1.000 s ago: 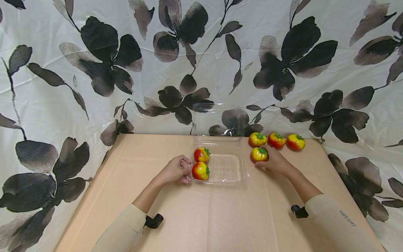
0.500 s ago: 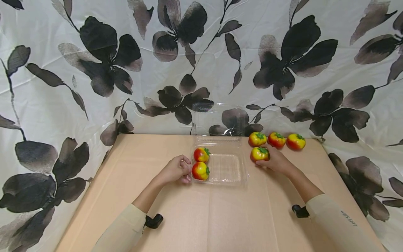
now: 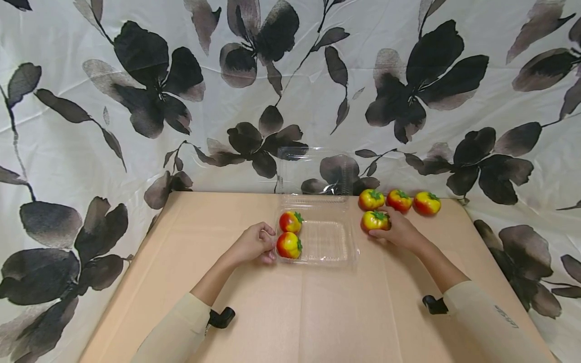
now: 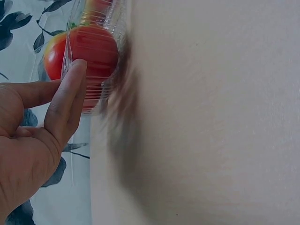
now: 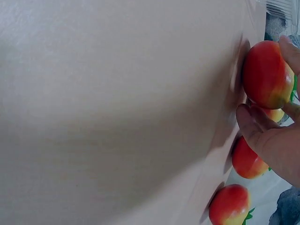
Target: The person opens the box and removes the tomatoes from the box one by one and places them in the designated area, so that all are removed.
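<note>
In the head view, a clear plastic clamshell container (image 3: 329, 259) lies with its lid raised at the back. Two red-and-yellow fruits, the nearer one (image 3: 289, 245) and the farther one (image 3: 290, 222), sit in its left side, green leafy tops facing right. My left hand (image 3: 255, 244) pinches the container's left wall between thumb and fingers, as the left wrist view shows beside a red fruit (image 4: 96, 51). To the right of the container, my right hand (image 3: 399, 232) grips another red-and-yellow fruit (image 3: 374, 221); in the right wrist view, thumb and fingers lie around this fruit (image 5: 267, 75).
Behind the right hand, three similar fruits stand in a row: left (image 3: 370, 199), middle (image 3: 399, 201) and right (image 3: 426, 203). The transparent lid (image 3: 315, 171) stands against a floral cloth (image 3: 181, 30). A light brown tabletop (image 3: 295, 312) spreads beneath everything.
My right hand and the fruit it grips have shifted very slightly right, with the fruit tipping a little. The left hand and container stay where they were.
</note>
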`<act>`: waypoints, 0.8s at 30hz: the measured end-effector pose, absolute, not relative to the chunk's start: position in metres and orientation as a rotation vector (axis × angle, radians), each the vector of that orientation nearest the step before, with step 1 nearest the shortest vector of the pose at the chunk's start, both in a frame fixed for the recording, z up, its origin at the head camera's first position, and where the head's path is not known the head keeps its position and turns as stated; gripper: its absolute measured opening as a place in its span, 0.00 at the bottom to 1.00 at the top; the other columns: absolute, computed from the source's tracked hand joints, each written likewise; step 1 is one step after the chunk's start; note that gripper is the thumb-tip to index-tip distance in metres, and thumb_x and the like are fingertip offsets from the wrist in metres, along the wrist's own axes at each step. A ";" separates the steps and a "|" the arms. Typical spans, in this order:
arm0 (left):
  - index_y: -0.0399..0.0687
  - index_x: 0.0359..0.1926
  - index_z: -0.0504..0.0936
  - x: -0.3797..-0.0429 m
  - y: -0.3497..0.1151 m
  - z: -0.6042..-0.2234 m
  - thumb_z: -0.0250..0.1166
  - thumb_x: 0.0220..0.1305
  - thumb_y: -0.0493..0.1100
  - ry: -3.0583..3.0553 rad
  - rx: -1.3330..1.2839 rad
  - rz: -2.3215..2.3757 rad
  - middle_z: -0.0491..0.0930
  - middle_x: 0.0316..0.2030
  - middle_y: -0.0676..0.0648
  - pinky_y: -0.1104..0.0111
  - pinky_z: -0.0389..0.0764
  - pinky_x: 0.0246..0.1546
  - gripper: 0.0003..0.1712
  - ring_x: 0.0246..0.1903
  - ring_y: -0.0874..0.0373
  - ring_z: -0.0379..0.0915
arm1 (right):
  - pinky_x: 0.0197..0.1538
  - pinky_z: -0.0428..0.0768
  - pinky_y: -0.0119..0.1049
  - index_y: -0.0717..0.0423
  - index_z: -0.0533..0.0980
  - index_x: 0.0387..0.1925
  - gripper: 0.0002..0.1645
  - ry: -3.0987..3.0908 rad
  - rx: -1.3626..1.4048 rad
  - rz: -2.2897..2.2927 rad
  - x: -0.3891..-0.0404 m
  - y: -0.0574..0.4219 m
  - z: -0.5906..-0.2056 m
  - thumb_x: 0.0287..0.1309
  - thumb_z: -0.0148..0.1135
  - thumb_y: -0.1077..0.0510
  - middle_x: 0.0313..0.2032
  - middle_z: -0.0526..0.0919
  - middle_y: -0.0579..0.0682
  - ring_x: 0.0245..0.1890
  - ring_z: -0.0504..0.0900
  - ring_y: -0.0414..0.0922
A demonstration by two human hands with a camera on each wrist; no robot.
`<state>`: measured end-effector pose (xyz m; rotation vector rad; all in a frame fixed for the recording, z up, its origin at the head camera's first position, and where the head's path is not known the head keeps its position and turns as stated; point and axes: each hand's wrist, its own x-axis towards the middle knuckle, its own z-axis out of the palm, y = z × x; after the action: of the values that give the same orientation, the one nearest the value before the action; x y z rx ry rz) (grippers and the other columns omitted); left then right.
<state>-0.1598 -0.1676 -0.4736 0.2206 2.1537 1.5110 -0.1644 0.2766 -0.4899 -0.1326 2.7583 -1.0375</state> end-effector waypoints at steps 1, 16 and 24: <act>0.33 0.55 0.71 -0.160 -0.168 -0.474 0.62 0.70 0.29 2.155 0.221 1.510 0.81 0.32 0.39 0.58 0.92 0.31 0.15 0.24 0.52 0.86 | 0.73 0.66 0.68 0.66 0.54 0.74 0.53 2.759 -0.132 -1.041 -0.164 0.277 -0.490 0.62 0.72 0.44 0.68 0.66 0.70 0.67 0.68 0.68; 0.31 0.55 0.70 -0.162 -0.169 -0.476 0.60 0.70 0.29 2.142 0.257 1.519 0.81 0.31 0.38 0.61 0.91 0.29 0.15 0.24 0.52 0.86 | 0.70 0.71 0.68 0.67 0.55 0.75 0.55 2.805 -0.128 -1.047 -0.158 0.286 -0.465 0.62 0.72 0.42 0.73 0.61 0.71 0.69 0.66 0.72; 0.31 0.55 0.71 -0.162 -0.169 -0.477 0.60 0.69 0.29 2.155 0.253 1.512 0.81 0.31 0.39 0.61 0.91 0.29 0.15 0.24 0.52 0.86 | 0.69 0.71 0.68 0.68 0.60 0.74 0.51 2.897 -0.211 -1.009 -0.155 0.281 -0.449 0.63 0.71 0.43 0.70 0.66 0.71 0.66 0.70 0.71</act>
<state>-0.1622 -0.1694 -0.4768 0.2532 2.1551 1.5125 -0.1546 0.2813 -0.4493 -0.2111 2.8970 -1.0087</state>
